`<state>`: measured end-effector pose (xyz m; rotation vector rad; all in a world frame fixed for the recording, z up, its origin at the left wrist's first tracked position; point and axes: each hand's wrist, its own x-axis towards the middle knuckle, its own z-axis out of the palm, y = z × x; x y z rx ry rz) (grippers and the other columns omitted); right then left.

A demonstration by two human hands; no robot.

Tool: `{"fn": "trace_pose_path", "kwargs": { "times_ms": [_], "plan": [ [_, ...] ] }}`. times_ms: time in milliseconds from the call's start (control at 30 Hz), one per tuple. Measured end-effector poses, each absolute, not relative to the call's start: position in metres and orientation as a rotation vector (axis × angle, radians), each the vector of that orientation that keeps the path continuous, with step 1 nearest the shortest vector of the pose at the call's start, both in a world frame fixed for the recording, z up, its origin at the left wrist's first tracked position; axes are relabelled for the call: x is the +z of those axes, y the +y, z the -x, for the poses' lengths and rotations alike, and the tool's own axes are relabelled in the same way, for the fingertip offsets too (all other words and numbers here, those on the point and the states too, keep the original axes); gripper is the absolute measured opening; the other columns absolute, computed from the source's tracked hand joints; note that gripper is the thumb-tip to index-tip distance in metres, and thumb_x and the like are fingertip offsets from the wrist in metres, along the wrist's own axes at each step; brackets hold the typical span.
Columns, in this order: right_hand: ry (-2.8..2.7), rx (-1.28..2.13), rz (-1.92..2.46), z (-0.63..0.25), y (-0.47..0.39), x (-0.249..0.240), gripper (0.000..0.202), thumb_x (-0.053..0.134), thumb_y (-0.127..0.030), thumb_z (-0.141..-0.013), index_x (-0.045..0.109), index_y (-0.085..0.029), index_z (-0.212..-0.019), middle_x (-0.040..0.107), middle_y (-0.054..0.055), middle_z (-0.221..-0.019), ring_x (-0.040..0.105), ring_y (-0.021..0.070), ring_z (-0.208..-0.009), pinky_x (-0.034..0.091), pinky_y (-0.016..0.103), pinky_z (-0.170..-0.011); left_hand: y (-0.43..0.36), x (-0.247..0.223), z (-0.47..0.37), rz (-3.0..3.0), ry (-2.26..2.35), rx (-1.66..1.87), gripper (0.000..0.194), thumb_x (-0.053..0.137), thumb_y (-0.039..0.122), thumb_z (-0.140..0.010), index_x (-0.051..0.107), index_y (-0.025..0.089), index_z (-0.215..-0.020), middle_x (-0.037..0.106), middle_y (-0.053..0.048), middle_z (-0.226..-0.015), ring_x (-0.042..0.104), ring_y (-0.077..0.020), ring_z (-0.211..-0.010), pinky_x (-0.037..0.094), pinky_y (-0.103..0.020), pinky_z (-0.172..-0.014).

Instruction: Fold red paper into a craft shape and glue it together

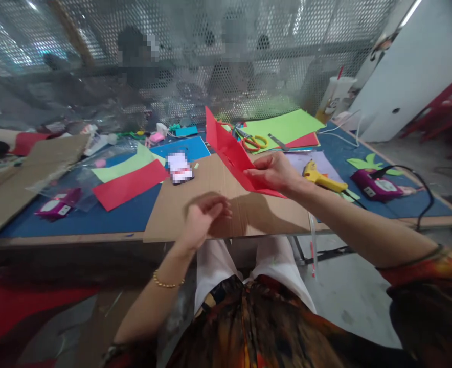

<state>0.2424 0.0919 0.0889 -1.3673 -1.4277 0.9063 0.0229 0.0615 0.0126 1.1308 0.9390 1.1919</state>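
Note:
My right hand (274, 171) grips a sheet of red paper (229, 151), folded along creases, by its near right part. The paper is held tilted above the brown cardboard (176, 212). My left hand (209, 217) hovers low over the cardboard, near its front edge. Its fingers are curled in with the thumb against them; whether anything is between them is hidden. A phone (180, 167), blurred out, lies on the cardboard's back left part. Beyond the red paper rest scissors (254, 143) with orange and yellow handles. To the right of my right hand lies a yellow glue gun (321, 178).
A flat red strip (130, 185) and pale green paper (130, 162) lie left. Purple boxes (59, 203) sit at both sides, the right one (377, 185) with a black cable. Bright green sheets (287, 125) and a drink cup (333, 97) stand at the back, before perforated metal mesh (195, 82).

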Motion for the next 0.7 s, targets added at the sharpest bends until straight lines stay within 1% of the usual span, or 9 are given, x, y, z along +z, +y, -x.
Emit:
{"fn": "trace_pose_path", "kwargs": {
  "times_ms": [67,133,233,333,400,500,533,600,700],
  "plan": [
    [-1.467,0.955,1.369,-0.232,0.081,0.088,0.040,0.075,-0.032,-0.071,0.051,-0.019,-0.042,0.039,-0.003,-0.049,0.031,0.0065,-0.049,0.014,0.027,-0.050,0.051,0.005,-0.048,-1.101,0.823,1.263,0.038,0.091,0.049,-0.074,0.080,0.019,-0.097,0.081,-0.009,-0.092,0.076,-0.0189,-0.077,0.064,-0.034,-0.072],
    [-1.486,0.997,1.351,-0.225,0.067,0.087,0.034,0.073,-0.038,-0.071,0.058,-0.018,-0.048,0.043,-0.002,-0.051,0.033,0.0074,-0.051,0.018,0.026,-0.049,0.055,0.010,-0.064,-1.017,0.715,1.383,0.036,0.084,0.056,-0.082,0.077,0.022,-0.090,0.080,-0.008,-0.093,0.076,-0.0202,-0.083,0.064,-0.035,-0.076],
    [-1.503,1.037,1.313,-0.222,0.048,0.084,0.036,0.073,-0.046,-0.070,0.060,-0.019,-0.052,0.044,-0.002,-0.052,0.035,0.0085,-0.052,0.019,0.026,-0.048,0.071,0.019,-0.069,-1.002,0.698,1.358,0.032,0.073,0.054,-0.092,0.070,0.024,-0.083,0.077,-0.007,-0.085,0.076,-0.0236,-0.086,0.065,-0.039,-0.078],
    [-1.445,0.988,1.280,-0.225,0.045,0.082,0.037,0.076,-0.043,-0.067,0.054,-0.019,-0.048,0.040,-0.003,-0.050,0.032,0.0078,-0.052,0.014,0.027,-0.048,0.068,0.014,-0.064,-1.001,0.712,1.339,0.028,0.068,0.051,-0.097,0.069,0.024,-0.089,0.078,-0.010,-0.091,0.076,-0.0251,-0.092,0.064,-0.042,-0.080],
    [-1.375,0.951,1.258,-0.227,0.053,0.080,0.038,0.078,-0.037,-0.064,0.050,-0.020,-0.046,0.038,-0.004,-0.048,0.030,0.0071,-0.052,0.013,0.027,-0.048,0.053,0.004,-0.064,-0.999,0.710,1.338,0.026,0.074,0.048,-0.093,0.072,0.023,-0.101,0.080,-0.011,-0.103,0.077,-0.0245,-0.098,0.064,-0.042,-0.086],
    [-1.283,0.974,1.223,-0.225,0.069,0.074,0.032,0.079,-0.037,-0.064,0.057,-0.019,-0.049,0.045,-0.004,-0.049,0.036,0.0083,-0.052,0.020,0.026,-0.049,0.031,-0.007,-0.078,-0.997,0.699,1.283,0.048,0.091,0.034,-0.074,0.073,0.024,-0.118,0.080,-0.007,-0.107,0.078,-0.0210,-0.094,0.063,-0.038,-0.088],
    [-1.258,0.998,1.206,-0.222,0.073,0.072,0.029,0.078,-0.038,-0.064,0.061,-0.019,-0.051,0.050,-0.003,-0.051,0.040,0.0092,-0.053,0.024,0.026,-0.049,0.027,-0.009,-0.086,-0.997,0.707,1.292,0.050,0.092,0.030,-0.072,0.073,0.024,-0.118,0.079,-0.005,-0.105,0.078,-0.0197,-0.091,0.063,-0.035,-0.085],
    [-1.216,1.057,1.166,-0.215,0.075,0.066,0.028,0.077,-0.042,-0.066,0.065,-0.019,-0.054,0.056,0.000,-0.054,0.045,0.0109,-0.052,0.029,0.026,-0.049,0.029,-0.009,-0.104,-1.001,0.799,1.442,0.037,0.090,0.023,-0.071,0.072,0.021,-0.103,0.076,-0.002,-0.096,0.073,-0.0148,-0.080,0.060,-0.029,-0.076],
    [-1.149,1.124,1.087,-0.204,0.071,0.059,0.029,0.079,-0.046,-0.066,0.068,-0.020,-0.059,0.061,0.001,-0.057,0.050,0.0124,-0.053,0.036,0.027,-0.049,0.044,-0.005,-0.126,-0.960,0.871,1.590,0.023,0.084,0.022,-0.078,0.067,0.021,-0.094,0.071,0.001,-0.087,0.069,-0.0129,-0.080,0.058,-0.027,-0.081]
  ]
}}
